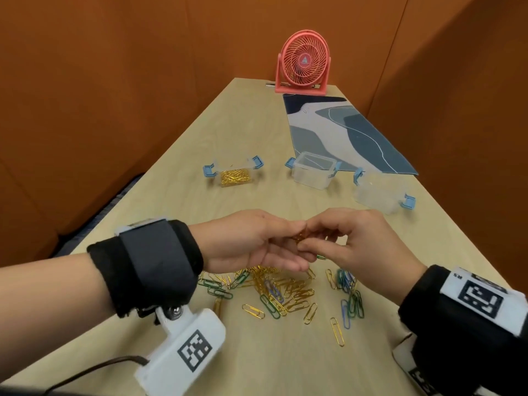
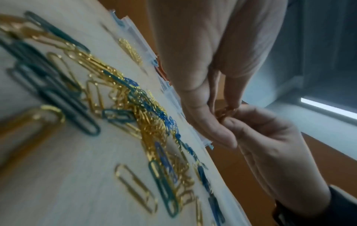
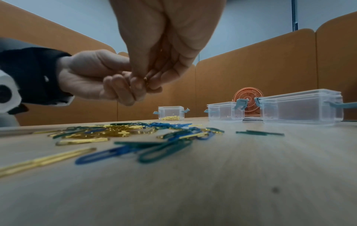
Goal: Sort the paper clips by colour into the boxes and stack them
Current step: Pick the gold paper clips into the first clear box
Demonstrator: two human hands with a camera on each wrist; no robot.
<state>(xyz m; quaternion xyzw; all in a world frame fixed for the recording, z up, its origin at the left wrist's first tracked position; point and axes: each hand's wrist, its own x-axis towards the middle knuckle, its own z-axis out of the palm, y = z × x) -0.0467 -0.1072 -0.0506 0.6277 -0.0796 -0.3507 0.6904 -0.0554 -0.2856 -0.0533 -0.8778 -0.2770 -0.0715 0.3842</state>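
- My left hand and my right hand meet in the air, just above the far edge of the pile of clips.
- The fingers of both hands are curled and pinch one small bunch of gold clips between them. I think I am passing the bunch from one hand to the other, or pulling stuck clips apart.
- I should keep the pinch tight. Clips are thin and slippery, and a loose one would drop right back onto the pile.
- I should look at the bunch before I carry it. Green and blue clips lie mixed with the gold ones in the pile, and one could hook on. I can't tell if one is caught in the bunch now.
- The gold box stands beyond the pile, to the far left. It is open and has gold clips in it, so this bunch goes there.
- Two more boxes stand beyond the pile to the right: the middle box and the right box. I can't tell for sure if anything is in them. I think they are for green and blue.
- When I move, one hand should carry the bunch low over the table and let go right over the gold box, not from high up.
- Lots of clips are left, so stacking comes much later.
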